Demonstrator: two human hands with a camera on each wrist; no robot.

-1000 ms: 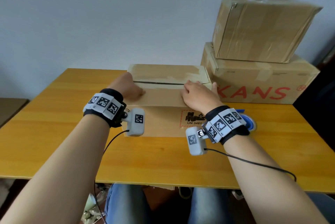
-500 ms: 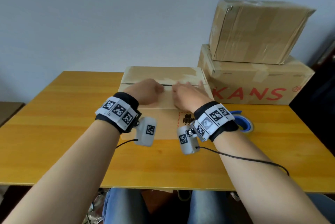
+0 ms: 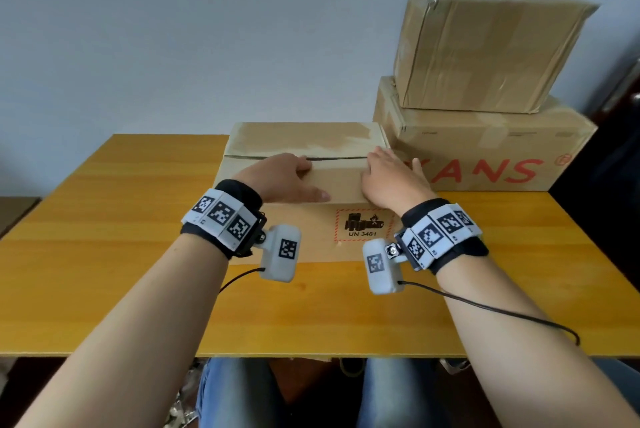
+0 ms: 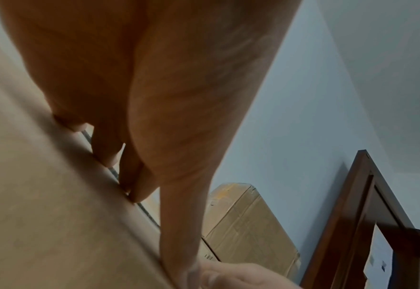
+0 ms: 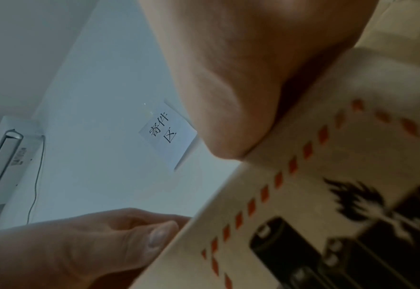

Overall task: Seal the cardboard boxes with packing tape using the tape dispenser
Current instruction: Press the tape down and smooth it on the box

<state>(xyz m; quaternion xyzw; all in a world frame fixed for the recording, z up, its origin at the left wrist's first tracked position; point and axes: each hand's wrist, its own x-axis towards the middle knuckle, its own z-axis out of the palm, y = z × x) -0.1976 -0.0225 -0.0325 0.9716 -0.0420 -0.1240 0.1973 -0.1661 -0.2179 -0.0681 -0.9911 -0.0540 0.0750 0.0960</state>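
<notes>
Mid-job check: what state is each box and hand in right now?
Front box: flaps folded shut, centre seam untaped, gap showing.
Left hand: presses near flap, fingertips at seam.
Right hand: rests flat on the box top.
KANS box: taped shut, bears another box.
Top box: taped shut, stacked on KANS box.

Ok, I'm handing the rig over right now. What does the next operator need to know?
Left hand: open, fingers pressing the near flap at the seam.
Right hand: open, flat on top of the same box.
The box stands on the table, beside two stacked boxes.
Done: flaps folded shut.
Left: no tape crosses the seam. The tape dispenser is not in view, so find it, then tape.
</notes>
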